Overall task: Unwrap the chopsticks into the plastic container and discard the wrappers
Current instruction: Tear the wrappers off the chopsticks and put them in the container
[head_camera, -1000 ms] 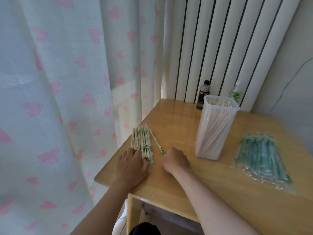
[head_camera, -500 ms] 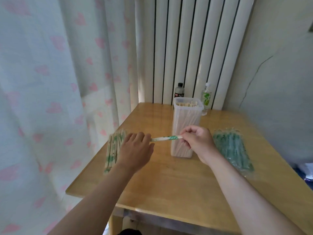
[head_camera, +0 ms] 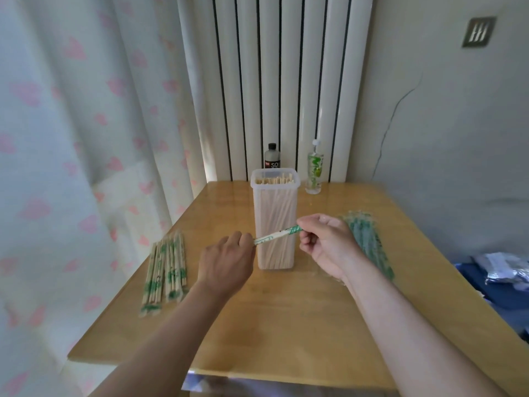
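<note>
A wrapped pair of chopsticks (head_camera: pixel 276 235) in a white and green sleeve hangs above the table, in front of the tall plastic container (head_camera: pixel 275 222). My left hand (head_camera: pixel 226 260) grips its lower left end and my right hand (head_camera: pixel 325 242) pinches its upper right end. The container stands upright, packed with bare chopsticks. A row of several wrapped chopsticks (head_camera: pixel 165 269) lies on the table to the left of my left hand. A heap of clear and green wrappers (head_camera: pixel 369 242) lies to the right, partly hidden behind my right hand.
The wooden table (head_camera: pixel 286 325) stands against a white radiator (head_camera: pixel 272 81). A dark bottle (head_camera: pixel 272 156) and a clear bottle with a green label (head_camera: pixel 315 167) stand at its back edge. A heart-print curtain (head_camera: pixel 71 138) hangs at the left. Blue fabric (head_camera: pixel 498 279) lies at the right.
Both hands left the table top, lifted one wrapped pair from beside the row and now hold it by its ends in front of the container. The view has swung to the right.
</note>
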